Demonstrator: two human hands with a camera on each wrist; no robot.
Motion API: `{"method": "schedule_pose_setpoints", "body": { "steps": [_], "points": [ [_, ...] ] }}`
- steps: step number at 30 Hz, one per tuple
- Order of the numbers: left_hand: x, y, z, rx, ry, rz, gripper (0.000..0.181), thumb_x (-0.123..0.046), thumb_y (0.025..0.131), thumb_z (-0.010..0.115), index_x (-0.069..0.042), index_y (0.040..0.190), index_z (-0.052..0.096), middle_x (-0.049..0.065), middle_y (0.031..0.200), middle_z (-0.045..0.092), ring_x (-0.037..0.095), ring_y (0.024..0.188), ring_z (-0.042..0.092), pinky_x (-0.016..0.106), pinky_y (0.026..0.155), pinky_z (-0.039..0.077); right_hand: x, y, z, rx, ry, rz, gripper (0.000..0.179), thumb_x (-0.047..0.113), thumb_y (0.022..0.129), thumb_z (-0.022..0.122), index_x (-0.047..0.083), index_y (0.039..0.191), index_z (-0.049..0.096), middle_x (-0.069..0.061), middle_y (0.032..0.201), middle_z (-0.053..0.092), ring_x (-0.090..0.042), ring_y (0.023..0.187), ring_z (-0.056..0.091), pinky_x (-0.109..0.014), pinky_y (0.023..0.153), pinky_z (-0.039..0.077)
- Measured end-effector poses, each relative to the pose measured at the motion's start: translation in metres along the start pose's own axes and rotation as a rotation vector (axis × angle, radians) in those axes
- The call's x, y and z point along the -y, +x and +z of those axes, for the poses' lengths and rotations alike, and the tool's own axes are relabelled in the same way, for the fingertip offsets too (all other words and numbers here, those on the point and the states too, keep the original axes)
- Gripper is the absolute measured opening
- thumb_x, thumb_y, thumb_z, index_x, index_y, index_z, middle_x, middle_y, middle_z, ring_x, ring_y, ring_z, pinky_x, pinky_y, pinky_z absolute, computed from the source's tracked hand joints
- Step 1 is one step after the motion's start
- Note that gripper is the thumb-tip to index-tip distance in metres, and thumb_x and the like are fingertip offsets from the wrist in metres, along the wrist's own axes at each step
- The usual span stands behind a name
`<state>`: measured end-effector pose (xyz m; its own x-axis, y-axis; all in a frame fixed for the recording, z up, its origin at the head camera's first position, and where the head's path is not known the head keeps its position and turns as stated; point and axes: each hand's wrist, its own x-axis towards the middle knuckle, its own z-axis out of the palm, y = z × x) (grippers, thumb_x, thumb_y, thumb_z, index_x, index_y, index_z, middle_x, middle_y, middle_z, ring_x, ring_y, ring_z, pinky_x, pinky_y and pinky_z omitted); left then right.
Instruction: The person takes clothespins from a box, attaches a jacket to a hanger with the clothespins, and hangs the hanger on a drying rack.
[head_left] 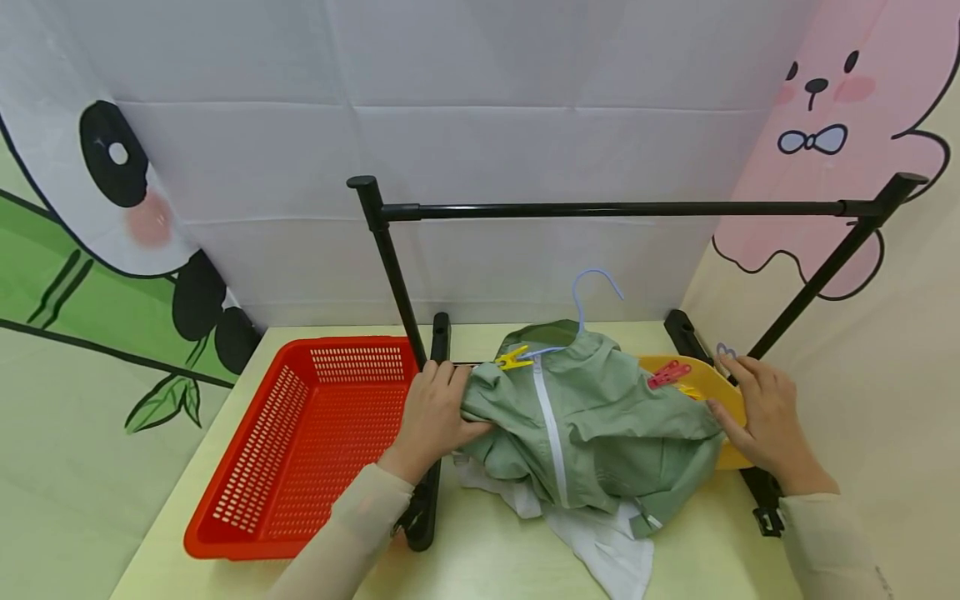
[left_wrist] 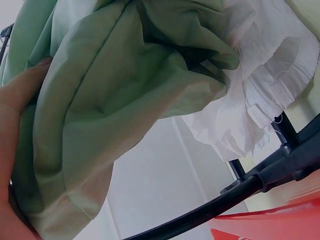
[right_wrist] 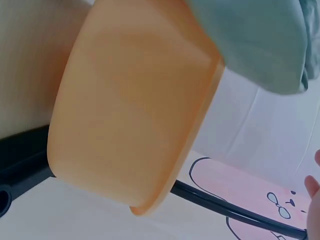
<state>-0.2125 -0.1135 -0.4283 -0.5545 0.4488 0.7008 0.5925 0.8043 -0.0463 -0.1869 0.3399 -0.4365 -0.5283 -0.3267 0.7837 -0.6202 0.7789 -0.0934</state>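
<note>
A green zip jacket (head_left: 600,425) lies on a blue hanger (head_left: 576,292), its hook standing up. A yellow clothespin (head_left: 513,358) sits near the shoulder on the left, a red clothespin (head_left: 667,374) by the other. My left hand (head_left: 435,412) grips the left-side shoulder, thumb in front; in the left wrist view its thumb (left_wrist: 30,82) lies against the green cloth. My right hand (head_left: 768,417) is beside the sleeve on the right, fingers extended above a yellow basin (head_left: 731,396), thumb close to the sleeve; whether it touches is unclear.
A black rack with a top bar (head_left: 615,210) stands behind and around the jacket. On the left sits a red basket (head_left: 197,533). White cloth (head_left: 600,546) lies under the jacket on the table (head_left: 720,550). A small blue looped thing (head_left: 725,350) shows by my right fingertips.
</note>
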Motion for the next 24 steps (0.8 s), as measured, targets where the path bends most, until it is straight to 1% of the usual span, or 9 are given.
{"method": "schedule_pose_setpoints", "body": {
  "steps": [6,10,14,17,24],
  "points": [
    [0.001,-0.002,0.000,-0.004,0.009,-0.003,0.079,-0.058,0.057,0.090,0.000,0.103,0.061,0.011,0.085,0.058,0.028,0.074,0.049,0.036,0.061,0.042,-0.007,0.002,-0.004,0.002,-0.017,0.025,0.074,0.060,0.101,0.038,-0.008,0.128,0.050,-0.035,0.117,0.046,-0.054,0.102,0.039,-0.065,0.080,0.023],
    [0.000,-0.002,-0.001,-0.003,0.002,-0.010,0.078,-0.057,0.058,0.090,0.000,0.103,0.062,0.012,0.086,0.058,0.028,0.074,0.049,0.037,0.061,0.043,-0.012,0.002,-0.007,0.024,-0.031,0.076,0.078,0.064,0.099,0.036,-0.007,0.132,0.048,-0.034,0.119,0.044,-0.053,0.104,0.038,-0.065,0.083,0.022],
    [-0.001,-0.002,-0.001,-0.005,-0.004,-0.018,0.079,-0.057,0.057,0.090,0.000,0.104,0.062,0.012,0.086,0.058,0.028,0.074,0.049,0.037,0.061,0.043,-0.019,0.003,-0.010,0.017,-0.042,0.112,0.079,0.064,0.099,0.035,-0.006,0.134,0.046,-0.035,0.119,0.043,-0.053,0.105,0.037,-0.065,0.083,0.021],
    [-0.001,-0.002,-0.001,-0.004,-0.001,-0.019,0.079,-0.057,0.057,0.090,0.000,0.104,0.061,0.012,0.085,0.057,0.028,0.073,0.048,0.036,0.061,0.042,-0.024,0.004,-0.010,-0.003,-0.050,0.114,0.078,0.062,0.100,0.036,-0.007,0.134,0.046,-0.036,0.119,0.044,-0.054,0.105,0.037,-0.065,0.081,0.022],
    [-0.002,-0.002,-0.001,0.000,-0.011,-0.025,0.079,-0.057,0.057,0.090,-0.001,0.104,0.061,0.011,0.085,0.056,0.028,0.072,0.047,0.036,0.060,0.041,-0.040,0.006,-0.012,-0.015,-0.059,0.121,0.078,0.060,0.100,0.036,-0.009,0.134,0.045,-0.039,0.118,0.042,-0.055,0.103,0.036,-0.066,0.079,0.022]
  ]
}}
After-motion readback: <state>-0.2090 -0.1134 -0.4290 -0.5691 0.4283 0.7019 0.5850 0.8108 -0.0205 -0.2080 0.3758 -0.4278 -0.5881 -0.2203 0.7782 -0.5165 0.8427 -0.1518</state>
